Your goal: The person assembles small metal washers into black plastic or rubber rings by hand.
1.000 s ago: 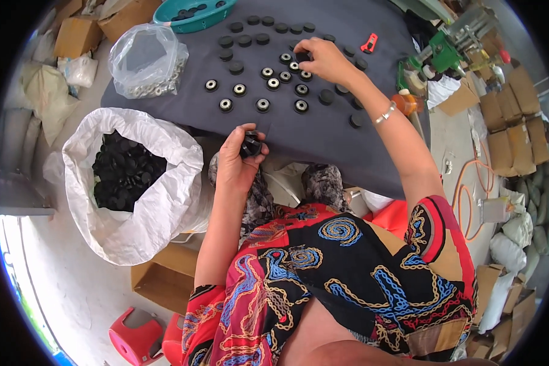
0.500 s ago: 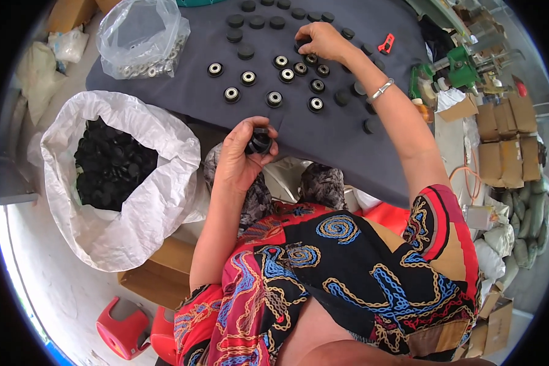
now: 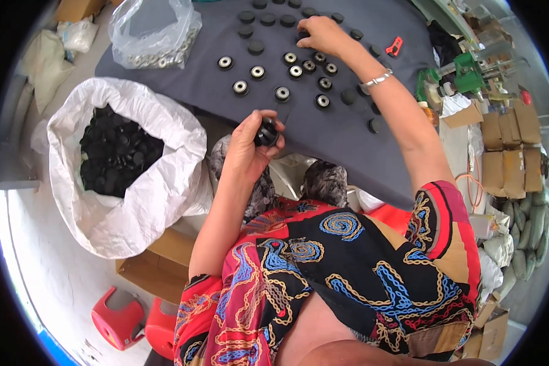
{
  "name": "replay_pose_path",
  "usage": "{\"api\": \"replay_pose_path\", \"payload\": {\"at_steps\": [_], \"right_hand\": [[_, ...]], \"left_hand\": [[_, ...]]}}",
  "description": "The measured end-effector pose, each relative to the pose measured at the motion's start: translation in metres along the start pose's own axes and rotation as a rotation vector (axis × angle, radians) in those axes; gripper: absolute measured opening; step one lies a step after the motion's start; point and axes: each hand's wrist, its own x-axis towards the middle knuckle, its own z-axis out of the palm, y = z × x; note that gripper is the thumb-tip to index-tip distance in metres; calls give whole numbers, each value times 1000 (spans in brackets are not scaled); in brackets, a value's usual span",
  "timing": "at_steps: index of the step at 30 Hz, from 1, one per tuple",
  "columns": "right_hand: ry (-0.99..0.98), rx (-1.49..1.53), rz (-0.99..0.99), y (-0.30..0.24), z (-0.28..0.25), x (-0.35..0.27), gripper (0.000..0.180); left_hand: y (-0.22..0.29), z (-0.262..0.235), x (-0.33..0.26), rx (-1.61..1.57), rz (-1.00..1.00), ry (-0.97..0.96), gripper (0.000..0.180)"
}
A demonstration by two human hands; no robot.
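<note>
Several black round pieces (image 3: 266, 133) are bunched in my left hand (image 3: 245, 146), its fingers curled round them in front of the table's near edge. My right hand (image 3: 332, 38) reaches over the table and pinches a black disc (image 3: 302, 35) at its fingertips. Just below that hand, several black round pieces with metal bearings (image 3: 282, 94) in their middles lie spread out, bearing side up. Plain black discs (image 3: 255, 46) lie around and beyond them in loose rows. How many pieces my left hand holds is hidden by the fingers.
A white woven sack (image 3: 189, 137) full of black pieces stands at the left. On the dark-covered table (image 3: 348, 140) rest a clear bag (image 3: 155, 36) of metal bearings and a red tool (image 3: 394, 46). Green machinery (image 3: 468, 72) stands at the right; red stools (image 3: 117, 318) are lower left.
The whole view has shifted slightly. My right hand has moved a little left over the table, still pinching a black disc. My left hand keeps its grip on the black pieces.
</note>
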Motion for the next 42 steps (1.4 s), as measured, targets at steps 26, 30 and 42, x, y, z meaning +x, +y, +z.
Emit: {"api": "replay_pose_path", "payload": {"at_steps": [26, 30, 42], "right_hand": [[93, 593, -6, -52, -22, -78, 34], [125, 318, -91, -28, -5, -47, 34], [-52, 77, -135, -38, 7, -22, 33]], "left_hand": [[4, 16, -10, 60, 23, 219, 38], [4, 15, -13, 49, 52, 214, 34], [9, 10, -21, 92, 66, 122, 29]]}}
